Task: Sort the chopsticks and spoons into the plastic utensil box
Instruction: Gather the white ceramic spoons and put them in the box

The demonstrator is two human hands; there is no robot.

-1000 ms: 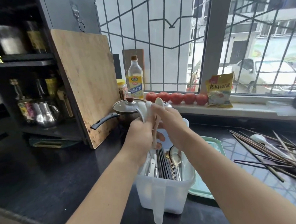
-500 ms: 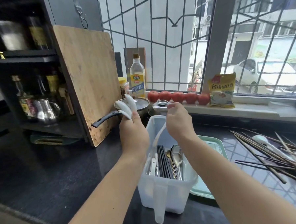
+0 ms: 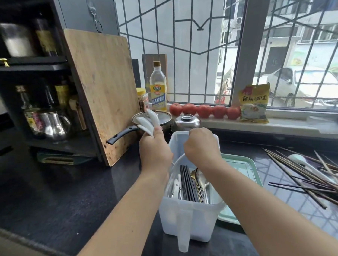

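Box point(image 3: 190, 218), clear plastic, stands upright on a dark counter point(image 3: 69, 191) under a barred window point(image 3: 199, 48), a handle tab on its near wall. Inside it, dark chopsticks point(image 3: 187, 183), metal spoons point(image 3: 202, 182) and white utensils point(image 3: 175, 186) lie lengthwise, long axes running from the near wall to the far wall. Left of the box, the left hand point(image 3: 155, 150) grips white spoons point(image 3: 147, 123), bowls fanned up and away. Over the box's far half, the right hand point(image 3: 202, 145) is curled with knuckles up; cannot tell what it holds, if anything. Right of the box and touching it lies a green tray point(image 3: 248, 168). Further right, loose chopsticks point(image 3: 311, 177) sprawl in a pile, mostly pointing left-right, with a white spoon point(image 3: 301, 160) among them. Behind the box: a lidded pan point(image 3: 154, 118), a steel lid point(image 3: 186, 122), an oil bottle point(image 3: 158, 87), tomatoes point(image 3: 204, 110) and a yellow bag point(image 3: 254, 103) on the sill. Left of the box, a cutting board point(image 3: 103, 88) leans on a dark shelf point(image 3: 23, 63).
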